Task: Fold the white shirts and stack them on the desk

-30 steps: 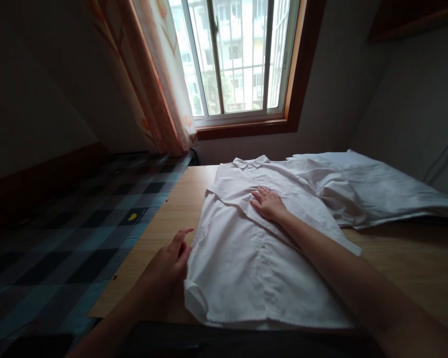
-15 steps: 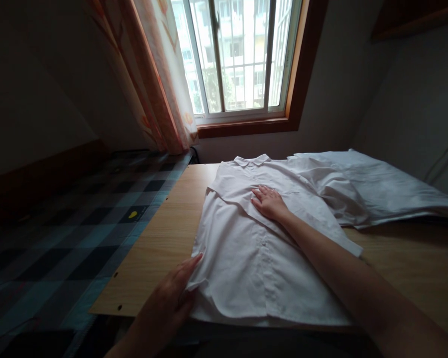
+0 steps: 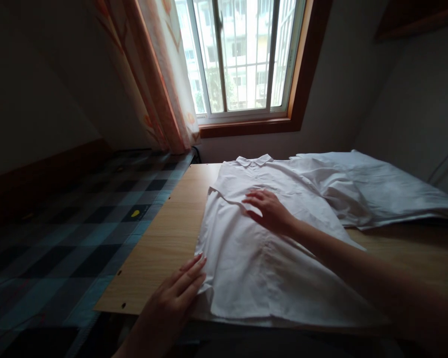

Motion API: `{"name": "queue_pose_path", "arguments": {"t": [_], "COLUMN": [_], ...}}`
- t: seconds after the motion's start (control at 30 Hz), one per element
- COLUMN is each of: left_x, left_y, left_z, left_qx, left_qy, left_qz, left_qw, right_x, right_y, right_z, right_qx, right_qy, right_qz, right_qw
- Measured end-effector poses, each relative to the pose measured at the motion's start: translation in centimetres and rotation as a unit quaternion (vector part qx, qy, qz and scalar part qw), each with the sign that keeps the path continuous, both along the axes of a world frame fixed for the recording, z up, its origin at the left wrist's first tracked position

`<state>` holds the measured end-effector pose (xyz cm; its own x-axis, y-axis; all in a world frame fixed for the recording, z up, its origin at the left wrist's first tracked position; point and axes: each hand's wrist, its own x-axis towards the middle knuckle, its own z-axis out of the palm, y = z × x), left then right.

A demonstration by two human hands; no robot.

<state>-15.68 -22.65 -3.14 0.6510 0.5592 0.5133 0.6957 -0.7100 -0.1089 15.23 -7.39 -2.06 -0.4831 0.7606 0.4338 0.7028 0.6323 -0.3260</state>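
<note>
White shirt (image 3: 269, 268) under both hands is looking like thin matt woven cloth, lightly creased. Board (image 3: 164, 248) beside the left hand (image 3: 179, 293) is showing pale wood-grain laminate, smooth, low sheen. Checked cover (image 3: 78, 233) further left is looking like soft matt fabric. Window frame (image 3: 302, 89) is showing brown wood.

The room is dim. Daylight enters only through the window (image 3: 242, 57), which glares overexposed. Walls bend at the edges.
</note>
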Motion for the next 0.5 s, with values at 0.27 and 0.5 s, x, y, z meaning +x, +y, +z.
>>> {"name": "queue_pose_path", "arguments": {"t": [0.27,0.5], "left_x": [0.0,-0.4], "left_y": [-0.4,-0.9], "left_z": [0.6,0.3], "left_qx": [0.010,0.028], "left_qy": [-0.039,-0.030], "left_qz": [0.007,0.006], "left_qw": [0.999,0.999], "right_x": [-3.3,-4.9], "right_y": [-14.3,-15.5], "right_z": [-0.4,-3.1], "right_qx": [-0.041,0.065], "right_qy": [-0.094,-0.122], "right_qz": [0.173,0.130], "right_qw": [0.980,0.982]}}
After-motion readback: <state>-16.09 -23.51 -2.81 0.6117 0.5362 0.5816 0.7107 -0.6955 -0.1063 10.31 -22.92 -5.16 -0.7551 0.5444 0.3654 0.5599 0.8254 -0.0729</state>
